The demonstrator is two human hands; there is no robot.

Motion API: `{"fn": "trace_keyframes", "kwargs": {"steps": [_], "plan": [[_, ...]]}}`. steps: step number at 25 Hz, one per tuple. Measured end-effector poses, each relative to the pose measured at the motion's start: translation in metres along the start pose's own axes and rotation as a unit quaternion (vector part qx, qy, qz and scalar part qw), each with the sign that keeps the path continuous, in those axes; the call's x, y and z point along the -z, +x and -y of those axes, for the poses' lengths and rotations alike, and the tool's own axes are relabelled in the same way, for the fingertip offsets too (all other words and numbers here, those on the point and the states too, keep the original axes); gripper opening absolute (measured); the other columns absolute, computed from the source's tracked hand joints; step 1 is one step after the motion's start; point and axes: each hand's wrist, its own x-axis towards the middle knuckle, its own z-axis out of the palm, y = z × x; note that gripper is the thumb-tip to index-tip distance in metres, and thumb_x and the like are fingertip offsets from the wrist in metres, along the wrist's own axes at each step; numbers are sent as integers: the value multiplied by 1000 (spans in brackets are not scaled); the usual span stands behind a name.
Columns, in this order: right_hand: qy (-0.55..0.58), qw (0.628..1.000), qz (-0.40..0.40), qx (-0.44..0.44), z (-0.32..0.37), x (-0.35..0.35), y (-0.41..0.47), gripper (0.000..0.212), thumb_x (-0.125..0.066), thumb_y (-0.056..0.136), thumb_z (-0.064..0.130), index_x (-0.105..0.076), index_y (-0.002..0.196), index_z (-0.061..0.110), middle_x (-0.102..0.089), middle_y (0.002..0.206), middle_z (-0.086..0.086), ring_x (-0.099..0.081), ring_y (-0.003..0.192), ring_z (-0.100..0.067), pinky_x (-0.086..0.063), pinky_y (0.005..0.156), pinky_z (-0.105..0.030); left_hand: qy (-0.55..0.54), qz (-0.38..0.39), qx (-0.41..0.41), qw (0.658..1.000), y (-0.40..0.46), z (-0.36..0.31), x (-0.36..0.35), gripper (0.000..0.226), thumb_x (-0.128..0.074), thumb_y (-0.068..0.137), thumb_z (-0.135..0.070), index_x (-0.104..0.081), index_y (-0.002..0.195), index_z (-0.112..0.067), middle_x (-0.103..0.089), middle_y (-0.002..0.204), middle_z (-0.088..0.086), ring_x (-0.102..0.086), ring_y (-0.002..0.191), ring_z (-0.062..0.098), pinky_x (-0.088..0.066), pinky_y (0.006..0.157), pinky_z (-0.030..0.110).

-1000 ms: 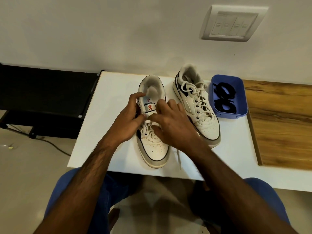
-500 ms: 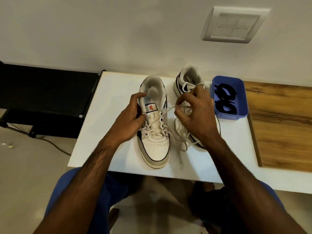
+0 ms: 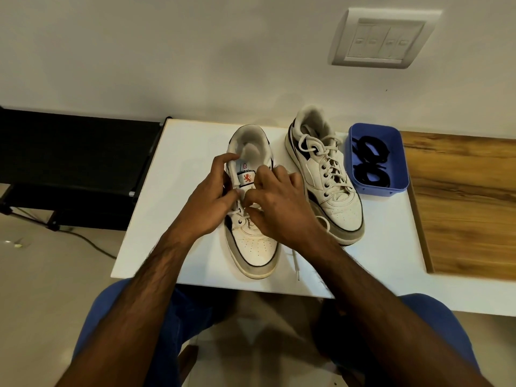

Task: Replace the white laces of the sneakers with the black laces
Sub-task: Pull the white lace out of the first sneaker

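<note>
Two white sneakers stand on the white table (image 3: 178, 174), toes toward me. My left hand (image 3: 212, 196) grips the left sneaker (image 3: 254, 247) at its tongue and left eyelet side. My right hand (image 3: 279, 208) lies over the same shoe's lacing, fingers curled and pinching its white lace (image 3: 296, 263), whose loose end trails to the table's front edge. The right sneaker (image 3: 329, 185) keeps its white laces threaded and loosely knotted. Black laces (image 3: 368, 160) lie coiled in a blue tray (image 3: 402, 174) just right of it.
A wooden board (image 3: 463, 202) adjoins the table on the right. A black stand (image 3: 72, 152) and a cable are at the left on the floor. A switch panel (image 3: 382, 40) is on the wall behind. My knees in blue trousers (image 3: 120, 317) are under the table's front edge.
My right hand, which had pulled a lace length up and to the right over the right sneaker, has come back down onto the left sneaker's lacing. The left hand has stayed on the shoe.
</note>
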Motion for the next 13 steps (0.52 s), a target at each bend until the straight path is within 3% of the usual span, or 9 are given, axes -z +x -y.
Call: {"fn": "trace_keyframes", "kwargs": {"steps": [5,9,11,13], "plan": [[77,988,-82,-110,-33,25,-3,16,-63,80,38,-67,86,23,-42,97,4,-42,96,-17,-29,82,-36,15,2,-2,1000,1,1,3,57,-56,100,-13,-29,144,-37,-58,93,-19,-64,77,7,-47,70,20],[210,938,-174,-213,-64,48,-8,6,-59,79,29,-59,82,24,-43,92,8,-49,90,-17,-44,83,-52,39,-2,-13,999,0,6,3,57,-58,97,-18,-31,142,-41,-58,87,-18,-60,77,11,-49,77,36],[199,944,-152,-213,-72,55,-10,6,-54,79,30,-54,80,24,-43,82,12,-47,79,-16,-47,77,-56,118,-34,-54,991,0,6,2,54,-61,93,-28,-37,141,-38,-52,99,-17,-55,90,12,-43,85,39],[151,963,-82,-207,-74,57,-12,11,-52,81,33,-53,80,22,-49,75,14,-48,70,-14,-49,74,-53,236,-72,-125,961,1,4,1,45,-59,87,-39,-51,131,-34,-44,105,-12,-47,100,15,-35,87,39]]}}
